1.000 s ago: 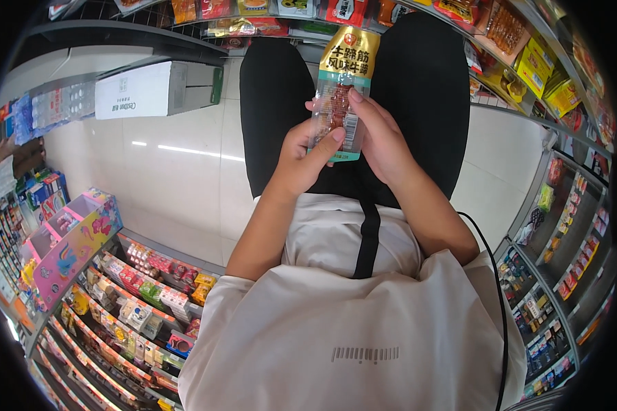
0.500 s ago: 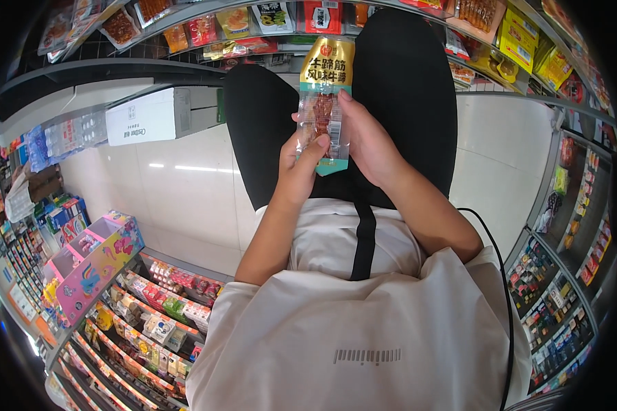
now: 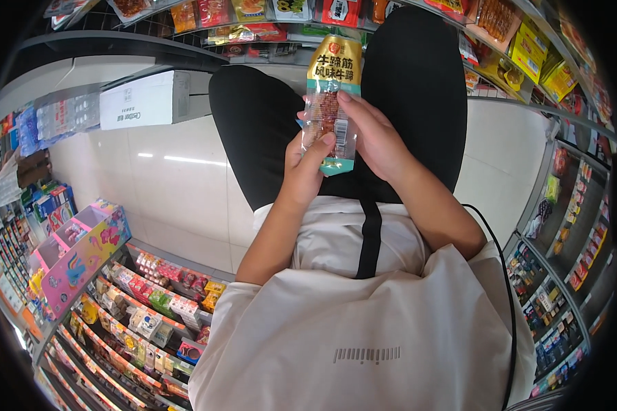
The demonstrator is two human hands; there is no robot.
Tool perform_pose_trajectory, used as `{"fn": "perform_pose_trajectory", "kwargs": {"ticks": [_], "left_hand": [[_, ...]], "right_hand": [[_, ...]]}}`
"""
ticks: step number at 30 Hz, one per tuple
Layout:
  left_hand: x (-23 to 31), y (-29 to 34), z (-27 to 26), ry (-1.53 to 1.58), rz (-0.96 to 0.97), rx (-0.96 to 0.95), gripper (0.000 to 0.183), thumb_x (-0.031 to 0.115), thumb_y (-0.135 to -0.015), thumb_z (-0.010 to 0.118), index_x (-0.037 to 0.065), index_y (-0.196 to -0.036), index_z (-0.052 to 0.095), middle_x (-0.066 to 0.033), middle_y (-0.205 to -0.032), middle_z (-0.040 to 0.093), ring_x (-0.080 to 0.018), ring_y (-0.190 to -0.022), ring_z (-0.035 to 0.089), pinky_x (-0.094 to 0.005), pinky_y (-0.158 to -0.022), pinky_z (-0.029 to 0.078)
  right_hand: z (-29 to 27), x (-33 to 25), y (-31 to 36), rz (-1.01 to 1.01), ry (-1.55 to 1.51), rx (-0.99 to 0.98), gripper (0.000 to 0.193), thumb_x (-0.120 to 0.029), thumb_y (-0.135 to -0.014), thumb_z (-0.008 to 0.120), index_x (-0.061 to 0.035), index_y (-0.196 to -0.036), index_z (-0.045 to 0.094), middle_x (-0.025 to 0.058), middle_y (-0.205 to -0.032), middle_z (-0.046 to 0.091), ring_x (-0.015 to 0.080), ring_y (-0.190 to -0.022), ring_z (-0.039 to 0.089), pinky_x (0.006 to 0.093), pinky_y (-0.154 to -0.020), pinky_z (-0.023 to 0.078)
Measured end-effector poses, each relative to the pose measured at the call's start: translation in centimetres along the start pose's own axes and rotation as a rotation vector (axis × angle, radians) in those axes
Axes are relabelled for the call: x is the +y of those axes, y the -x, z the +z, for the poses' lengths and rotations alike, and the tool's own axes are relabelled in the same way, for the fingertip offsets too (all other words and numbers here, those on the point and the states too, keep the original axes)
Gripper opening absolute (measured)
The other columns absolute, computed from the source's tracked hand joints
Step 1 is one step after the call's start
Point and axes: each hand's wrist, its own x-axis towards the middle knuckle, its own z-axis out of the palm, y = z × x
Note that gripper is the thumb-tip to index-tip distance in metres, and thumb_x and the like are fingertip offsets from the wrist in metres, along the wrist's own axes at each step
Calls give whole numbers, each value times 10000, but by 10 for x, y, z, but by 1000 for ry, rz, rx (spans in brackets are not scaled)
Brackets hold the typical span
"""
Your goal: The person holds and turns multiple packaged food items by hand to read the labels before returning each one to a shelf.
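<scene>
- Both hands clasp the packet [image 3: 330,103]: left hand [image 3: 307,168] pinches its lower edge with the thumb across the front, right hand [image 3: 371,133] wraps its right side.
- Packet is upright above the lap, just below the snack shelf [image 3: 253,31].
- Looks light, thin, crinkly and probably slick, so hold by the sealed edges.
- Pink box [image 3: 82,250] sits well left of the packet.

Low shelf rack [image 3: 116,322] with small snack packets [image 3: 159,301]

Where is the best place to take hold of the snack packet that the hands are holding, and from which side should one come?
Probably the gold top of the snack packet, from above. It stands upright, and the left hand and right hand cover its lower half from both sides, so only that flat top is free.
</scene>
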Motion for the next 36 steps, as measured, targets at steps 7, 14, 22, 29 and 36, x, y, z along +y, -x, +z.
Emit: {"fn": "perform_pose_trajectory", "kwargs": {"ticks": [7,14,22,29,36], "left_hand": [[-1,3,2,-170,34,4,231,248,-955,591,39,-1049,618,22,-837,607,-39,-685,528,-194,-580,412],[5,5,8,-216,27,6,239,283,-961,583,47,-985,613,26,-774,586,-31,-598,489,-186,-496,374],[2,-1,19,-215,15,-30,241,282,-961,577,44,-990,595,10,-775,575,-45,-596,497,-192,-487,383],[-3,-4,16,-113,-60,-12,268,200,-932,555,9,-1121,551,-56,-925,626,-128,-724,603,-249,-554,463],[0,-1,9,-174,-50,-26,292,237,-932,524,-19,-1070,555,-86,-820,624,-142,-618,587,-239,-489,429]], "right_hand": [[-2,2,1,-18,41,61,442,-318,-1026,427,36,-1265,541,155,-1177,649,225,-1092,636,353,-964,488],[-2,1,3,-40,60,69,435,-313,-1022,435,36,-1253,553,140,-1194,646,223,-1076,645,351,-949,503],[-8,-6,8,-97,43,72,431,-308,-1026,430,36,-1258,548,141,-1196,644,223,-1081,642,352,-927,522],[-10,-6,7,-83,3,65,432,-314,-1027,432,38,-1243,561,136,-1185,649,217,-1067,647,344,-932,518],[-8,0,4,-57,-21,104,314,-329,-984,553,-40,-1044,661,10,-930,683,71,-821,631,220,-758,488]]}}
